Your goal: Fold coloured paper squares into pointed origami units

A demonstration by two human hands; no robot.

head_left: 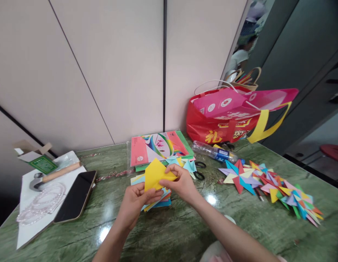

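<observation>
A yellow sheet of folding paper (pixel 155 174), partly folded with a pointed top, is held up between my hands. My left hand (pixel 137 198) pinches its lower left edge. On the right side, the thumb and fingers of my right hand (pixel 181 180) grip a folded corner. Beneath the held sheet lies a stack of coloured paper (pixel 165 203), partly hidden by my hands. Just behind my right hand are light blue and yellow folded pieces (pixel 189 166) and black-handled scissors (pixel 199 175), whose blades are hidden.
Several multicoloured paper stars (pixel 237 176) lie at right, near a plastic bottle (pixel 215 151) and a red gift bag (pixel 201 125). A paper pack (pixel 139 149) rests by the wall. At left are a phone (pixel 76 196), clear beads (pixel 43 203), a wooden-handled tool (pixel 62 171) and a small box (pixel 43 163).
</observation>
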